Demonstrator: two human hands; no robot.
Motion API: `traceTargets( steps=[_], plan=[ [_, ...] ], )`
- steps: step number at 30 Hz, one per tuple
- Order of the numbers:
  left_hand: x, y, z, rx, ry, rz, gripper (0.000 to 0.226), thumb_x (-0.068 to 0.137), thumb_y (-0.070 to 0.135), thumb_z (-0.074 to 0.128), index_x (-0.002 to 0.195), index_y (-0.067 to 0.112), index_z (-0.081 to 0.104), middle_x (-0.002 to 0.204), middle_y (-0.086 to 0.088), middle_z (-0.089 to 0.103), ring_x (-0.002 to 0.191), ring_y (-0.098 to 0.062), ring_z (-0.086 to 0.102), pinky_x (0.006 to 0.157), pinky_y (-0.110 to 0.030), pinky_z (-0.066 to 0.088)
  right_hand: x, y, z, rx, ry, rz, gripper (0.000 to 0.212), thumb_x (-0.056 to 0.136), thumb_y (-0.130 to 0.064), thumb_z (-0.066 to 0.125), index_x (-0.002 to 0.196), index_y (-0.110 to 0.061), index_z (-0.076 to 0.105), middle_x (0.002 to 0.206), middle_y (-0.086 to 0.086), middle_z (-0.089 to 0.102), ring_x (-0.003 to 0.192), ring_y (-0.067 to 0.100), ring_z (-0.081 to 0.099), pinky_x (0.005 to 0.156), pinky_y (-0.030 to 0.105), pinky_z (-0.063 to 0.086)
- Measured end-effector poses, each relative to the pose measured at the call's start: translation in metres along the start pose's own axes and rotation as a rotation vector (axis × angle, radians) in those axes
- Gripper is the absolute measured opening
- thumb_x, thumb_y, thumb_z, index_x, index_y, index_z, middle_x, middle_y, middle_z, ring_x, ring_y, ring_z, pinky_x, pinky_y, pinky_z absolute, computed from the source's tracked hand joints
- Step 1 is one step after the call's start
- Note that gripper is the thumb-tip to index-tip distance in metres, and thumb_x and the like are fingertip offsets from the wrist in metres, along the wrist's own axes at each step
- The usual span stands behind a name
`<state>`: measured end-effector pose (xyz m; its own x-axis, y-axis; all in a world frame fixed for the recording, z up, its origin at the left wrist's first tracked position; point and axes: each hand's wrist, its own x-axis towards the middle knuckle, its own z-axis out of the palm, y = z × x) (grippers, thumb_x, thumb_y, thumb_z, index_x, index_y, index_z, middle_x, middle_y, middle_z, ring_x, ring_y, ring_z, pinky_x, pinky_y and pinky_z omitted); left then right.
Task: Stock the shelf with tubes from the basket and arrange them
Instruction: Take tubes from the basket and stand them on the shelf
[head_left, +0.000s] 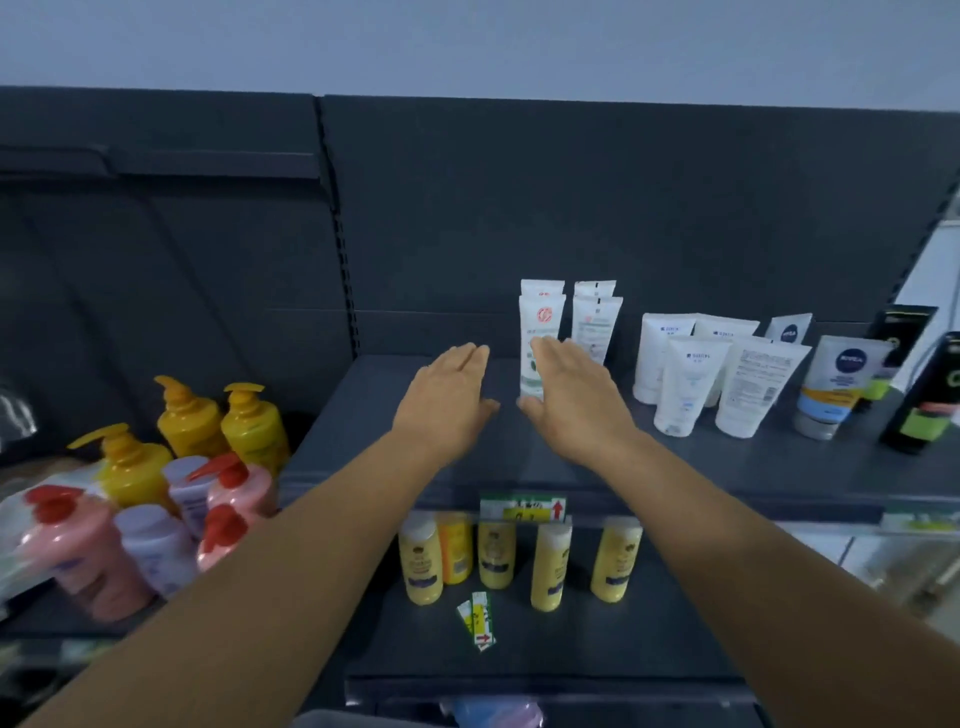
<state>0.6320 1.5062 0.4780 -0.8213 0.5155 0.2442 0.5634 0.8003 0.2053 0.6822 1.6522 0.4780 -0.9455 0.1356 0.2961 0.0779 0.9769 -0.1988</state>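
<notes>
Retail shop, likely a toiletries aisle: dark gondola shelf (519, 452) at 12 o'clock, price label (522, 508) on its edge, lotion bottles (550, 566) at 6.

A round dark-blue NIVEA logo shows on the grey-capped tube (835, 385) at the right of the upper shelf, and again, smaller, on a white tube (789, 329) behind it. A red arrow marks the shelf-edge price tag (523, 508); other print is too blurred to read.
</notes>
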Motion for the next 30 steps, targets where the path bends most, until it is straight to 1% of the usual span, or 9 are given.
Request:
traceTargets(
  steps=[1, 4, 6, 12, 15, 19, 22, 26, 30],
  plan=[
    [-0.017, -0.005, 0.001, 0.009, -0.018, -0.006, 0.069, 0.098, 0.035, 0.047, 0.153, 0.014, 0.010, 0.161, -0.004, 0.012, 0.149, -0.018, 0.009, 0.120, -0.034, 0.014, -0.014, -0.010, 0.005, 0.002, -0.021, 0.003, 0.062, 0.096, -0.037, 0.048, 0.148, -0.012, 0.023, 0.152, 0.004, 0.029, 0.141, 0.023, 0.025, 0.113, 0.040, 0.026],
    [-0.067, -0.021, 0.005, 0.024, -0.052, -0.018, 0.071, 0.098, 0.036, 0.047, 0.153, 0.014, 0.008, 0.161, -0.003, 0.010, 0.149, -0.018, 0.008, 0.120, -0.034, 0.013, -0.056, -0.040, 0.023, 0.033, -0.106, 0.021, 0.071, 0.098, -0.037, 0.045, 0.154, -0.014, 0.008, 0.161, 0.003, 0.009, 0.149, 0.021, 0.006, 0.120, 0.038, 0.012],
    [-0.098, -0.031, 0.009, 0.022, -0.066, -0.021, 0.071, 0.097, 0.036, 0.048, 0.153, 0.013, 0.009, 0.161, -0.004, 0.012, 0.149, -0.018, 0.009, 0.120, -0.034, 0.014, -0.084, -0.058, 0.035, 0.050, -0.135, 0.023, 0.072, 0.099, -0.037, 0.044, 0.154, -0.014, 0.004, 0.162, 0.003, 0.006, 0.150, 0.021, 0.002, 0.120, 0.038, 0.009],
    [-0.177, -0.049, 0.029, 0.010, -0.135, -0.019, 0.070, 0.097, 0.035, 0.047, 0.152, 0.010, 0.012, 0.160, -0.007, 0.016, 0.148, -0.020, 0.013, 0.120, -0.033, 0.014, -0.148, -0.091, 0.082, 0.080, -0.221, 0.056, 0.071, 0.099, -0.036, 0.045, 0.154, -0.011, 0.007, 0.162, 0.006, 0.010, 0.149, 0.021, 0.006, 0.121, 0.039, 0.011],
    [-0.206, -0.058, 0.051, 0.020, -0.178, -0.014, 0.071, 0.096, 0.033, 0.050, 0.152, 0.009, 0.014, 0.159, -0.009, 0.020, 0.147, -0.022, 0.017, 0.118, -0.032, 0.017, -0.169, -0.099, 0.108, 0.092, -0.257, 0.058, 0.073, 0.097, -0.036, 0.048, 0.153, -0.010, 0.009, 0.160, 0.007, 0.014, 0.148, 0.024, 0.011, 0.121, 0.040, 0.014],
    [-0.233, -0.073, 0.088, -0.006, -0.267, -0.064, 0.071, 0.095, 0.032, 0.052, 0.151, 0.009, 0.015, 0.158, -0.009, 0.020, 0.147, -0.023, 0.017, 0.118, -0.035, 0.020, -0.193, -0.103, 0.143, 0.102, -0.328, 0.078, 0.073, 0.098, -0.037, 0.047, 0.154, -0.011, 0.009, 0.161, 0.005, 0.013, 0.149, 0.024, 0.009, 0.121, 0.039, 0.013],
    [-0.247, -0.085, 0.117, -0.019, -0.341, -0.104, 0.073, 0.096, 0.035, 0.051, 0.152, 0.010, 0.013, 0.159, -0.008, 0.018, 0.147, -0.022, 0.016, 0.119, -0.036, 0.019, -0.207, -0.102, 0.170, 0.122, -0.412, 0.095, 0.072, 0.098, -0.037, 0.046, 0.154, -0.012, 0.009, 0.161, 0.006, 0.011, 0.149, 0.023, 0.008, 0.121, 0.040, 0.012],
    [-0.265, -0.098, 0.159, -0.005, -0.438, -0.143, 0.071, 0.097, 0.034, 0.049, 0.152, 0.009, 0.011, 0.160, -0.007, 0.016, 0.147, -0.021, 0.015, 0.118, -0.033, 0.016, -0.224, -0.094, 0.204, 0.132, -0.515, 0.105, 0.071, 0.099, -0.034, 0.045, 0.154, -0.011, 0.007, 0.162, 0.006, 0.009, 0.149, 0.023, 0.006, 0.119, 0.037, 0.009],
    [-0.282, -0.108, 0.201, -0.020, -0.550, -0.216, 0.071, 0.096, 0.034, 0.051, 0.152, 0.009, 0.014, 0.158, -0.008, 0.021, 0.145, -0.023, 0.022, 0.118, -0.035, 0.018, -0.238, -0.082, 0.245, 0.152, -0.653, 0.132, 0.072, 0.099, -0.033, 0.046, 0.154, -0.012, 0.005, 0.162, 0.005, 0.007, 0.149, 0.022, 0.005, 0.120, 0.037, 0.008]
  ],
)
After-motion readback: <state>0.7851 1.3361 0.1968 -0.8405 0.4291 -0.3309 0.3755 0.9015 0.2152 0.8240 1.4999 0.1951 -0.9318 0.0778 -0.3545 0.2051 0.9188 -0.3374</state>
